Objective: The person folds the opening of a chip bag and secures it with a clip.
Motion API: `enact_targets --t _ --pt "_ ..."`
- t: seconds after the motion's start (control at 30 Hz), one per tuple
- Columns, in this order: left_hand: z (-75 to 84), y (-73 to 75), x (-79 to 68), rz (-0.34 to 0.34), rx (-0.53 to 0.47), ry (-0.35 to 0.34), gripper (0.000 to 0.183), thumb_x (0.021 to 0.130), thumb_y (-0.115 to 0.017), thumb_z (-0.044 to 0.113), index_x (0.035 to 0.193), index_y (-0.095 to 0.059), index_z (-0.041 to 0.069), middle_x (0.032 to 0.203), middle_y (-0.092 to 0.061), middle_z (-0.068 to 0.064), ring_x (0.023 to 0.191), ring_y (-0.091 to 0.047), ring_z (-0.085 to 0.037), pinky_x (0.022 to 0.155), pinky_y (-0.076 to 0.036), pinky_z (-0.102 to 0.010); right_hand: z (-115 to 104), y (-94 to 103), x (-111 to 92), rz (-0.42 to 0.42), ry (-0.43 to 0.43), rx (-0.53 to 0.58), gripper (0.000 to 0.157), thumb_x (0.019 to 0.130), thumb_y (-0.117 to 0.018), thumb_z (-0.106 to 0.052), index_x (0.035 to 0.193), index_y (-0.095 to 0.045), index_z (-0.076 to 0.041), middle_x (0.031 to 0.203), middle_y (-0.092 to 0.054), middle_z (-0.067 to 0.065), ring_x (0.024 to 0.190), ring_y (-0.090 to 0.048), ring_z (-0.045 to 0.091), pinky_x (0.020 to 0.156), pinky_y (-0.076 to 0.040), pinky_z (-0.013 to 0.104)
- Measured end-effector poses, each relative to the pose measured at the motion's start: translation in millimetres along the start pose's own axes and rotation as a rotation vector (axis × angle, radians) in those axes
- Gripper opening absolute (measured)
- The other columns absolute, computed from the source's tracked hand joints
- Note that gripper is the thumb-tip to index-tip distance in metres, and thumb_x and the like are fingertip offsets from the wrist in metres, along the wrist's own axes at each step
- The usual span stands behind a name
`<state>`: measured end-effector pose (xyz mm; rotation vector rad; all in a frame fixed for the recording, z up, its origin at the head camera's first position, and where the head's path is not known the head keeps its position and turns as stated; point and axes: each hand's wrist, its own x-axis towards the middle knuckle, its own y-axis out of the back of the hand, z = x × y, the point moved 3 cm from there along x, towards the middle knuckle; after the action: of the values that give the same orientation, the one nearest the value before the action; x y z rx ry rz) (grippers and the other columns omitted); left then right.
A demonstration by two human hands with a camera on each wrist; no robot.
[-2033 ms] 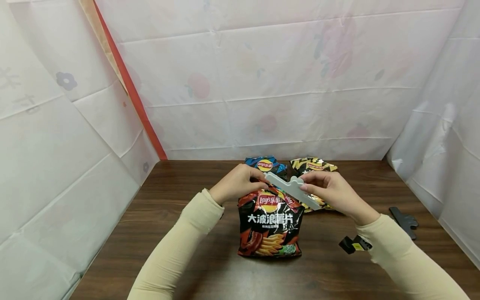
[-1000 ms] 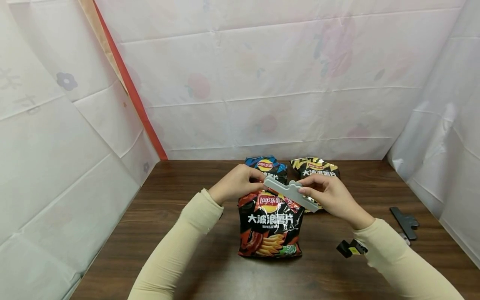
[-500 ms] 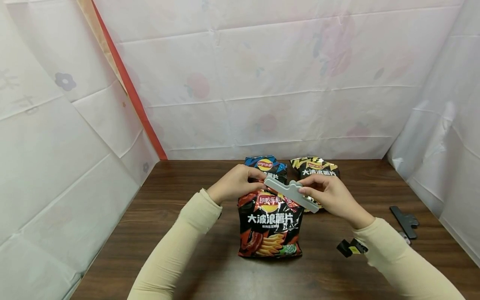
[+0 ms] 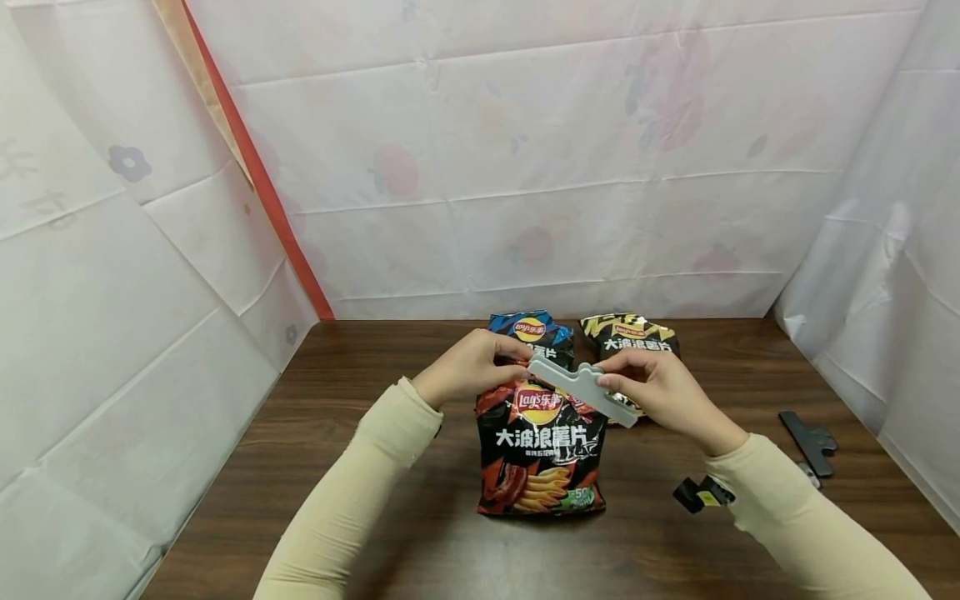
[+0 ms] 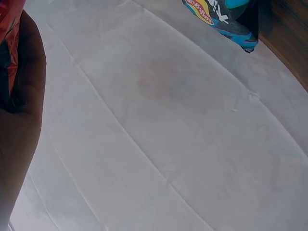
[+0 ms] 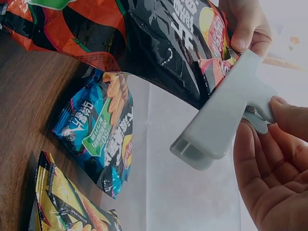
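A red and black bag of potato chips (image 4: 540,462) stands upright in the middle of the table. My left hand (image 4: 474,368) pinches its top edge at the left corner. My right hand (image 4: 666,393) holds a light grey bag clip (image 4: 579,387) by its handles, thumb on one side and fingers on the other. The clip slants across the folded top of the bag, its left end beside my left fingertips. In the right wrist view, the clip (image 6: 219,115) lies over the bag's top corner, its far end sticking out past the bag. The left wrist view catches only part of the left hand (image 5: 31,72).
Behind stand a blue chip bag (image 4: 551,333) and a yellow and black chip bag (image 4: 637,333), partly covered by the hands and clip. A dark grey clip (image 4: 808,446) lies at the table's right, with a small pale object beside it. White cloth walls (image 4: 525,167) enclose the table.
Since two seconds ago the right hand and clip have shifted slightly left, the clip lying a little flatter across the bag top. Over the last second both hands are almost still.
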<state>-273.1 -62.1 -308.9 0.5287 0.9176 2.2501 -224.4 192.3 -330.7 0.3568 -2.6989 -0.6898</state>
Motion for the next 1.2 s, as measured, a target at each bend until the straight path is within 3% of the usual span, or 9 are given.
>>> enact_targets --t 0.43,0.63,0.7,0.93,1.2 --pt "-0.7 2.7 -3.7 -0.036 -0.014 -0.017 0.027 0.098 -0.059 0.011 0.123 -0.068 0.007 0.093 -0.073 -0.002 0.046 -0.041 -0.006 0.051 -0.038 -0.022 5.3 -1.9 2.5 -0.041 -0.014 0.019 0.017 0.093 -0.068 -0.018 0.103 -0.074 -0.007 0.095 -0.072 0.014 0.072 -0.065 0.013 0.059 -0.052 0.028" --pt "-1.5 3.1 -4.2 -0.031 -0.006 -0.025 0.027 0.1 -0.057 0.012 0.125 -0.067 0.008 0.08 -0.07 -0.002 0.044 -0.036 -0.007 0.052 -0.038 -0.023 7.6 -3.2 3.5 -0.048 -0.01 0.023 0.016 0.092 -0.069 -0.018 0.103 -0.074 -0.007 0.094 -0.072 0.014 0.071 -0.064 0.007 0.059 -0.052 0.027" --pt "-1.9 3.1 -4.3 -0.027 -0.001 -0.023 0.028 0.1 -0.056 0.013 0.125 -0.067 0.008 0.077 -0.069 -0.003 0.043 -0.037 -0.007 0.052 -0.039 -0.023 8.5 -3.6 3.7 -0.05 -0.011 0.02 0.016 0.092 -0.069 -0.018 0.103 -0.074 -0.007 0.094 -0.072 0.014 0.07 -0.063 0.007 0.058 -0.051 0.027" --pt "-3.9 2.7 -4.2 0.003 0.029 -0.033 0.026 0.099 -0.058 0.014 0.123 -0.068 0.011 0.104 -0.074 -0.003 0.043 -0.039 -0.006 0.055 -0.042 -0.021 11.9 -5.1 4.5 -0.059 -0.007 0.031 0.016 0.092 -0.069 -0.016 0.104 -0.074 -0.006 0.095 -0.072 0.014 0.069 -0.061 0.007 0.057 -0.051 0.027" --pt "-3.8 3.5 -2.9 0.039 0.051 -0.049 0.019 0.098 -0.061 0.019 0.111 -0.073 0.015 0.091 -0.074 0.002 0.046 -0.04 -0.007 0.05 -0.039 -0.022 12.3 -6.1 4.5 -0.065 0.001 0.041 0.016 0.092 -0.069 -0.015 0.104 -0.074 -0.006 0.095 -0.071 0.014 0.069 -0.062 0.008 0.057 -0.051 0.027"
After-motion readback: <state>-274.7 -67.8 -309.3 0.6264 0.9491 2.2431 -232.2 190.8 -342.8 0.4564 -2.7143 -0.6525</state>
